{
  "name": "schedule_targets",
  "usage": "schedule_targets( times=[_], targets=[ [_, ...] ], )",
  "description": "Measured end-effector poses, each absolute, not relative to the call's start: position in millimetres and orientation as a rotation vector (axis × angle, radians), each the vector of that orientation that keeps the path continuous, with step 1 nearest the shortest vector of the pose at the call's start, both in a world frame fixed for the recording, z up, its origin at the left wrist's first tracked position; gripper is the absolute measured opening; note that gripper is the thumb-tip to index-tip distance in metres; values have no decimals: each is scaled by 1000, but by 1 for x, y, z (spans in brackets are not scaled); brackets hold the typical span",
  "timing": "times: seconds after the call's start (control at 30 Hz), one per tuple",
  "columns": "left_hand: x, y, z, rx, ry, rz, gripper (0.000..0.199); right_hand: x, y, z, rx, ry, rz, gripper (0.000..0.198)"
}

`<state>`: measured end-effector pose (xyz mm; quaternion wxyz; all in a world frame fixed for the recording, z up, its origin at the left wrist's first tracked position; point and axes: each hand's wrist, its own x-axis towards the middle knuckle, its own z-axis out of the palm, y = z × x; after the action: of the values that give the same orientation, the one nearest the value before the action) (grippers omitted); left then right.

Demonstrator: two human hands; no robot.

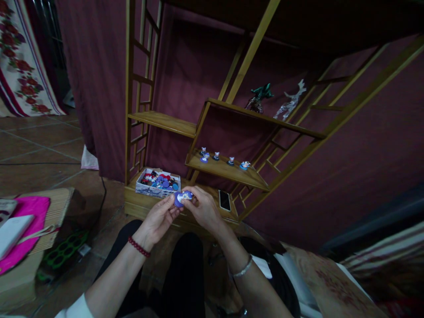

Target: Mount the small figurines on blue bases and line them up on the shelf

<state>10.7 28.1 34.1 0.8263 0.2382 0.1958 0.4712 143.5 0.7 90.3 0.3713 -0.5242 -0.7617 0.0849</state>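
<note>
A small purple-and-white figurine (pixel 183 197) with a round purple base is held between my two hands, in front of the wooden shelf unit. My left hand (pixel 161 217) pinches its base from the left. From the right, my right hand (pixel 203 207) grips its upper part with thumb and fingers. Just behind my hands, an open box (pixel 153 191) holds several more figurines in red, blue and purple. On the middle shelf (pixel 228 170) stand several small figurines (pixel 232 161), some on dark bases, others on purple or blue ones.
A phone (pixel 224 200) lies on the lowest shelf, right of my hands. Higher up stand a dark green ornament (pixel 260 95) and a clear deer ornament (pixel 291 101). At left, a low table (pixel 59 203) bears a pink cloth (pixel 31 221) and a white box (pixel 13 234).
</note>
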Motion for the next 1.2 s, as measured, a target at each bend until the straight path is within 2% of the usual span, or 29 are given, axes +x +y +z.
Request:
schedule_targets(
  times=[0.37,0.73,0.83,1.0,1.2],
  targets=[
    [9,27,29,518,396,951,19,149,1,99,-1243,-2099,243,16],
    [11,28,25,533,376,1014,17,146,0,91,-1332,-2057,212,17],
    [11,28,26,529,379,1002,17,146,1,91,-1298,-2062,243,22],
    [12,27,31,484,374,971,18,146,4,81,-1363,-1873,322,44],
    [12,29,33,391,407,998,13,148,12,63,-1330,-1698,428,41]
  ],
)
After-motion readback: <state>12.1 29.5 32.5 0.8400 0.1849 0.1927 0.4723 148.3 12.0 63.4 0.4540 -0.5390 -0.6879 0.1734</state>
